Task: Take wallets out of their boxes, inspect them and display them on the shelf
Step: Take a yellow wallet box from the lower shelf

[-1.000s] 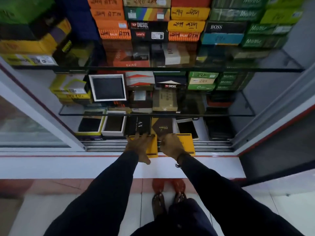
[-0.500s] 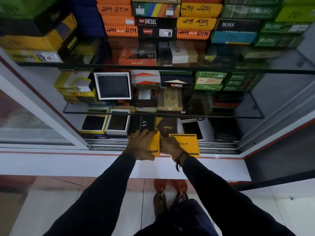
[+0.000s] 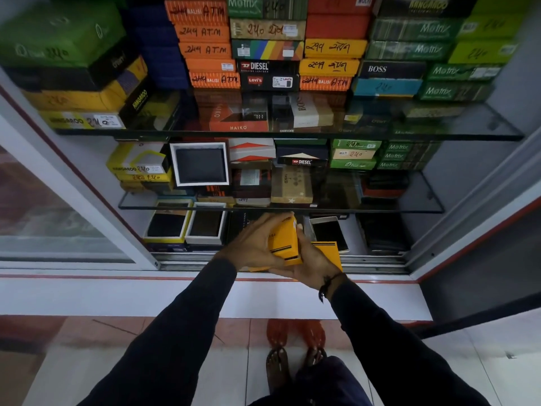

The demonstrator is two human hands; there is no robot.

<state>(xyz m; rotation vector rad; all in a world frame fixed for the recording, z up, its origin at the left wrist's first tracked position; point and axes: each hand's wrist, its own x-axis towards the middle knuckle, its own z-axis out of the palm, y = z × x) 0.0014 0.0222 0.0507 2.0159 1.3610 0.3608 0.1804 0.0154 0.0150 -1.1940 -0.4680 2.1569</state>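
Observation:
A yellow wallet box [image 3: 285,240] is lifted just above the bottom shelf's front edge, tilted on its side. My left hand [image 3: 253,244] grips it from the left and top. My right hand [image 3: 310,263] cups it from below and the right. Under my right hand lies a flat yellow lid [image 3: 329,250] with a black stripe. On the bottom shelf to the left stand two open boxes with dark wallets, one yellow-rimmed [image 3: 167,225] and one white-rimmed [image 3: 206,223]. Another open white box with a dark wallet [image 3: 200,164] leans on the middle shelf.
Glass shelves [image 3: 468,133] carry stacks of closed wallet boxes in orange, green, yellow and black. A phone-like item [image 3: 329,231] and dark wallets [image 3: 380,232] lie on the bottom shelf to the right. A sliding-door track [image 3: 190,263] and a white ledge [image 3: 117,297] run in front. My feet stand below.
Both hands have raised the yellow box off the shelf edge and tipped it on its side; the flat lid stays on the shelf. The camera has tilted up toward the shelves.

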